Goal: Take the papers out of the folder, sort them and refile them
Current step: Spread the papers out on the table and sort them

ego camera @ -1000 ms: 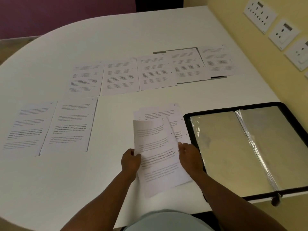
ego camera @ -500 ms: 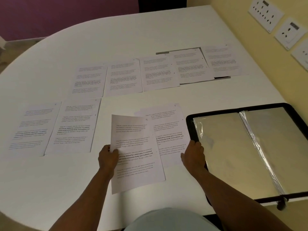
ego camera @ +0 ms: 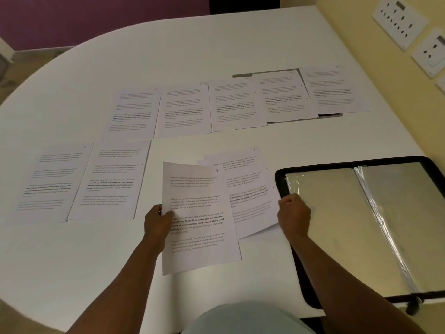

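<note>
My left hand (ego camera: 157,219) pinches the left edge of one printed sheet (ego camera: 199,227), thumb on top, holding it just left of a small stack of papers (ego camera: 250,189). My right hand (ego camera: 293,213) grips the right edge of that stack, its fingers curled at the paper's edge. The black zip folder (ego camera: 289,174) lies open to the right, its clear sleeves showing blank pages. Two sheets (ego camera: 79,182) lie side by side at the near left. Several more sheets (ego camera: 236,104) lie in a row further back.
The white table (ego camera: 168,51) has a curved far-left edge. A yellow wall with white socket plates (ego camera: 399,20) runs along the right. A dark flat object (ego camera: 330,115) peeks out from under the far-right sheets.
My left hand has carried the single sheet leftward off the stack, now beside it. My right hand stayed at the stack's right edge.
</note>
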Tool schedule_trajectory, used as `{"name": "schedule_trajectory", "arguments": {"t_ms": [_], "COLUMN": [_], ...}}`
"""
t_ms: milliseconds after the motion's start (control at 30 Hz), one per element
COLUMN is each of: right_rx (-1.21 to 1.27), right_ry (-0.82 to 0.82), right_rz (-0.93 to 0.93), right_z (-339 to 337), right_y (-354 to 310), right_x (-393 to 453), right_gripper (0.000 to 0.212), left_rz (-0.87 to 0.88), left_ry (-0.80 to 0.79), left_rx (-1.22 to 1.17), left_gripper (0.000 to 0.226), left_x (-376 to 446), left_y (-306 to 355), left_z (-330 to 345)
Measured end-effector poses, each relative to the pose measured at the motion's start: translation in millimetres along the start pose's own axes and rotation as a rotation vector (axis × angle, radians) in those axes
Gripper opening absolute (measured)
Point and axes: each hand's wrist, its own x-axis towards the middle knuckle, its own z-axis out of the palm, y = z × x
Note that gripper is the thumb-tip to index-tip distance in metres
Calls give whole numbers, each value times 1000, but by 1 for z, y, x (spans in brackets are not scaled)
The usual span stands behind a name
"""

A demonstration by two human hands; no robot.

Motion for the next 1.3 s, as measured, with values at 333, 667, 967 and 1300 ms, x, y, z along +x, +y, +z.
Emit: {"name": "schedule_trajectory", "arguments": {"t_ms": [333, 667, 967, 1300], "right_rx": [-206, 95, 462, 590], "right_ry": [58, 418, 190, -96], "right_rz": [-88, -84, 217, 269], "right_z": [-53, -86, -59, 17], "right_y": [-25, -40, -38, -49], "right_x": [56, 72, 66, 13], "right_gripper": [15, 19, 10, 14], "left_rz": [44, 655, 738, 425], "left_ry": [-97, -167, -233, -65], "left_rx": [140, 1033, 964, 166], "left_gripper": [15, 81, 71, 26], "left_x": [-1, -1, -19, -32], "left_y": [22, 18, -10, -26], "left_z": [60, 98, 96, 57]}}
